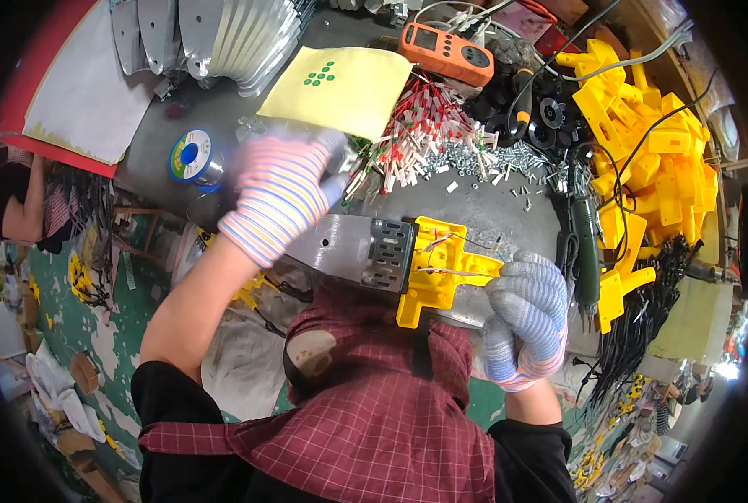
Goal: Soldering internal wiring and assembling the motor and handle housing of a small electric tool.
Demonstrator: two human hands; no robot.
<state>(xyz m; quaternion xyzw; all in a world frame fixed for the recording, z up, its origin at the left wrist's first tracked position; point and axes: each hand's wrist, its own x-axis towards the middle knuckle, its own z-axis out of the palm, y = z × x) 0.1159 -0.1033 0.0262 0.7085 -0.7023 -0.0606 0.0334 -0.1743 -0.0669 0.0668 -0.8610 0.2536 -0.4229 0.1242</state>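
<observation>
My left hand [277,189], in a striped knit glove, is over the bench beside the lower edge of a yellow sheet [336,88] with green dots. Its fingers are smeared by motion, so whether they hold anything does not show. Closed at the narrow end of a yellow plastic housing half [433,289] is my gloved right hand [527,314]. Thin wires lie inside the open housing. Joined to its left side are a black slotted part [388,254] and a grey flat blade-like piece [332,247].
Behind lie red and white wired connectors [416,126], loose screws [491,159] and an orange multimeter [447,53]. A solder spool [194,157] stands left. At right are a green-handled tool [586,251] and piled yellow housings [651,142]. Another person's arm [26,201] shows far left.
</observation>
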